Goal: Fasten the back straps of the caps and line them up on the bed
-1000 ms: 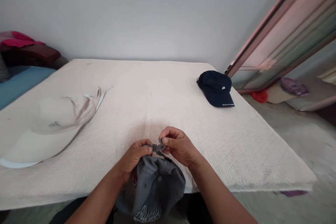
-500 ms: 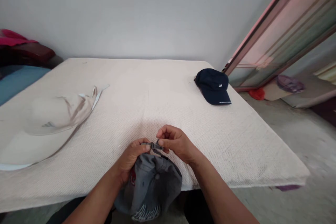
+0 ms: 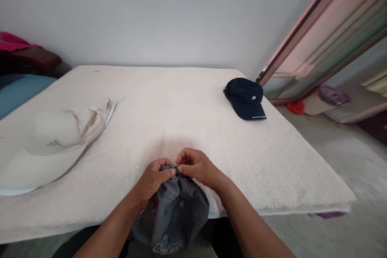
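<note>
A beige cap point(image 3: 60, 137) lies left on the mattress point(image 3: 169, 109), your left hand point(image 3: 152, 179) and right hand point(image 3: 196, 167) pinch tightly on the strap point(image 3: 172, 167) of the gray cap point(image 3: 178, 213) at the near edge, and a navy cap point(image 3: 244, 98) sits far right.

The left hand point(image 3: 152, 179) and right hand point(image 3: 196, 167) have drawn closer together above the gray cap point(image 3: 175, 213), and the strap point(image 3: 171, 167), plainly visible between them earlier, is now almost hidden by their pinching fingers.
</note>
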### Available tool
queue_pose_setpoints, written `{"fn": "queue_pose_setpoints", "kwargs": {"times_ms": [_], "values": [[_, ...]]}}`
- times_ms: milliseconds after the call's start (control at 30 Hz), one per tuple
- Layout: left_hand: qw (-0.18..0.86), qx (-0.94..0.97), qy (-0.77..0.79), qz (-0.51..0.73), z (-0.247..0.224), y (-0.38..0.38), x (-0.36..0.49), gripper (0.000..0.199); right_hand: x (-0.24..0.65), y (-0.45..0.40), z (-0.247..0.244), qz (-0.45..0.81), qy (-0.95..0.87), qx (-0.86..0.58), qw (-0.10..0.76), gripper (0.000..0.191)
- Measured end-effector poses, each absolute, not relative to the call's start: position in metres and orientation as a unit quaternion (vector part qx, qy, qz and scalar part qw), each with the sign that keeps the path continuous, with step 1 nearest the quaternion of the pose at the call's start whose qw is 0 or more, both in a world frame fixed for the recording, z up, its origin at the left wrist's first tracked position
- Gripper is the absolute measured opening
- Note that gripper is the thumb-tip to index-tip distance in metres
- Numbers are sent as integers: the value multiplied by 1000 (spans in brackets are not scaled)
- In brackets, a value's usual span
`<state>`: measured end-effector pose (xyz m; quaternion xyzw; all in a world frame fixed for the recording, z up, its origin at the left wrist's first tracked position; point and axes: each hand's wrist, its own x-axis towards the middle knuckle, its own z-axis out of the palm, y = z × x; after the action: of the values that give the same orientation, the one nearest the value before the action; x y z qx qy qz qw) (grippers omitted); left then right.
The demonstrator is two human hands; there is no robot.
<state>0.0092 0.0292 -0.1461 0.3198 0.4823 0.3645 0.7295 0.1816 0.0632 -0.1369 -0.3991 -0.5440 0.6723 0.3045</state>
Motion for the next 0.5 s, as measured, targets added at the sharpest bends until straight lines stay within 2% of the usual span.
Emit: {"fn": "queue_pose_setpoints", "kwargs": {"times_ms": [167,500], "values": [[718,341,493,353,-146,28,9,20,184,63,-138,699,-531,-373,301,11],[626,469,523,337,-148,32,6,21,186,68,-142,725,-498,-375,294,9]]}}
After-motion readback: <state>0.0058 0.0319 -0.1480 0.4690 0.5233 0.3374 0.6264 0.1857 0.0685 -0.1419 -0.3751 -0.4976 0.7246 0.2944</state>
